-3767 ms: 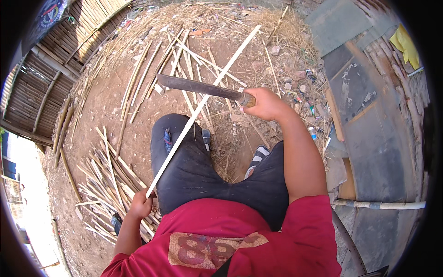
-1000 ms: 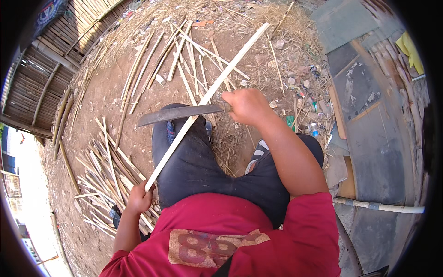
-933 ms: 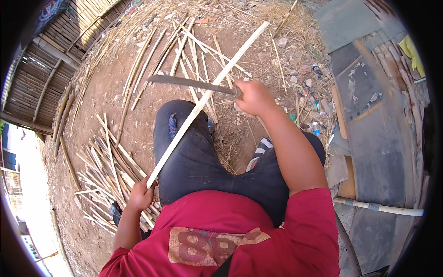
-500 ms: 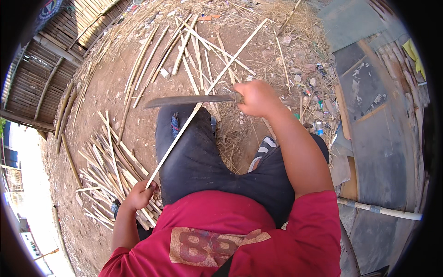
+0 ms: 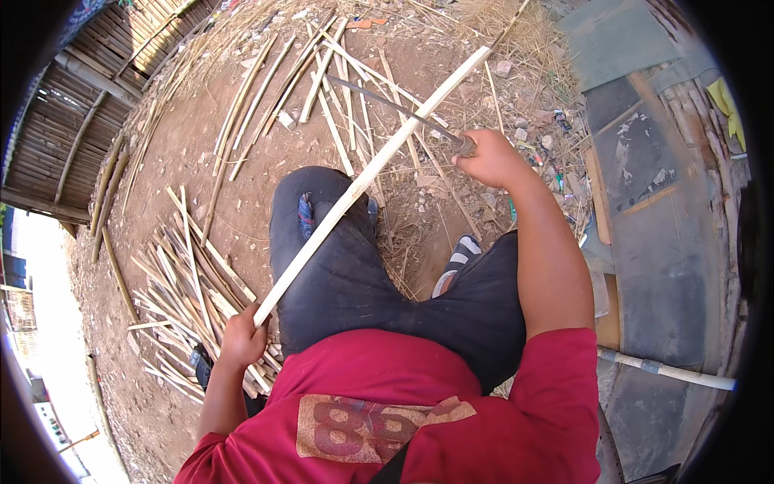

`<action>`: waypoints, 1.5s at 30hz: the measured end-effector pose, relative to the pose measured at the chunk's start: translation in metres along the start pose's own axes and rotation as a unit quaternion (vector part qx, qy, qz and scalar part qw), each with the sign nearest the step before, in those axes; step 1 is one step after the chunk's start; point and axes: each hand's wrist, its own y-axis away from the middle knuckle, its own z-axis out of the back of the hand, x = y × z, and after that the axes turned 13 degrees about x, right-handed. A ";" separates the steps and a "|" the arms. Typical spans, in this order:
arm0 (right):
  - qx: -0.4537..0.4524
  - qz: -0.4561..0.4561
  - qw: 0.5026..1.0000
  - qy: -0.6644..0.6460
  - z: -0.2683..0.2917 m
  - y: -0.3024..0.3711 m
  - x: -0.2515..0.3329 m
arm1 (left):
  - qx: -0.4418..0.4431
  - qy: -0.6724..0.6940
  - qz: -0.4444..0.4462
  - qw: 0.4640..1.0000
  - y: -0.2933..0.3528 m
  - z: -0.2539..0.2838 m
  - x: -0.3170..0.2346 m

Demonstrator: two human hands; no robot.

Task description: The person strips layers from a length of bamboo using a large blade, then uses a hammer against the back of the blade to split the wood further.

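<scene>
My left hand (image 5: 243, 337) is closed round the lower end of a long pale bamboo strip (image 5: 339, 211). The strip slants up and away to the right across my left thigh, its broad face showing. In my right hand (image 5: 488, 159) is the handle of a machete (image 5: 389, 103). Its dark blade points to the far left, seen nearly edge-on, and crosses the strip near its upper part. Whether blade and strip touch I cannot tell.
A heap of split bamboo strips (image 5: 185, 294) lies on the dirt by my left side. More loose strips (image 5: 322, 89) are scattered ahead. Grey boards (image 5: 661, 274) and a pale pole (image 5: 669, 370) are at the right, a bamboo-slat wall (image 5: 56, 145) at the far left.
My right hand has moved right and slightly farther away, and the machete has turned from level to slanting. The strip has rolled from its narrow edge to its broad face.
</scene>
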 end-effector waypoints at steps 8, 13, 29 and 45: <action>-0.036 0.127 0.987 0.096 -0.020 0.005 0.021 | -0.055 -0.058 -0.010 0.997 -0.007 -0.011 0.019; -0.100 0.033 0.993 -0.047 0.005 -0.004 -0.016 | -0.061 -0.058 -0.027 0.996 -0.007 -0.011 0.010; -0.287 -0.050 0.956 -0.041 0.025 0.018 -0.030 | 0.055 0.147 -0.032 0.987 -0.001 0.009 0.026; -0.081 0.104 0.982 0.134 -0.012 0.007 0.012 | -0.042 0.044 -0.028 0.998 0.017 -0.034 0.011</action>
